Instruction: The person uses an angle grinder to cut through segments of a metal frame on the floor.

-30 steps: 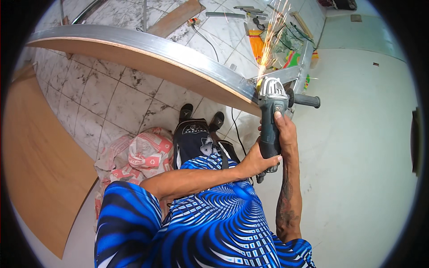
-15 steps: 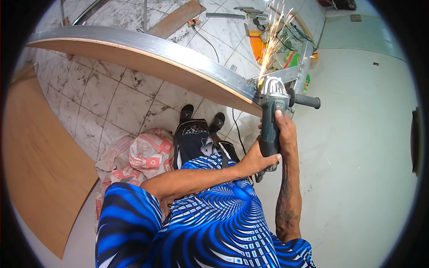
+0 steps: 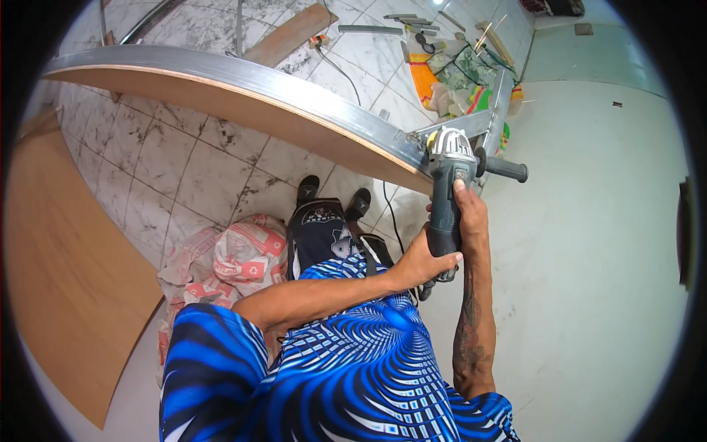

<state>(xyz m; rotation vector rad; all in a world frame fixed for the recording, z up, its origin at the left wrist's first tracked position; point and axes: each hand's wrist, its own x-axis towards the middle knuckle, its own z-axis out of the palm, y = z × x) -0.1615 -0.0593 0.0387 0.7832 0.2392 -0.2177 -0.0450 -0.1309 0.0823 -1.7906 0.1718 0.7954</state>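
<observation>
Both my hands hold a dark angle grinder (image 3: 444,202) upright in the view, its silver head at the far end. My left hand (image 3: 423,264) wraps round the rear of its body, thumb across it. Higher up, my right hand (image 3: 471,214) grips the body with the thumb on top. The side handle (image 3: 507,169) sticks out to the right, held by neither hand. The grinder's head is at the right end of a metal frame (image 3: 294,96) edged along a wooden panel (image 3: 258,134). The disc is mostly hidden behind the head.
Sacks (image 3: 250,254) lie left of my legs, and a brown board (image 3: 66,280) leans at the far left. A power cord with a plug (image 3: 319,41), metal strips (image 3: 370,29) and coloured bags (image 3: 449,92) lie on the tiled floor beyond. A pale wall (image 3: 589,258) stands to my right.
The bright stream of sparks from the grinder's head has died down to a few faint streaks farther off. My hands and the grinder have barely moved.
</observation>
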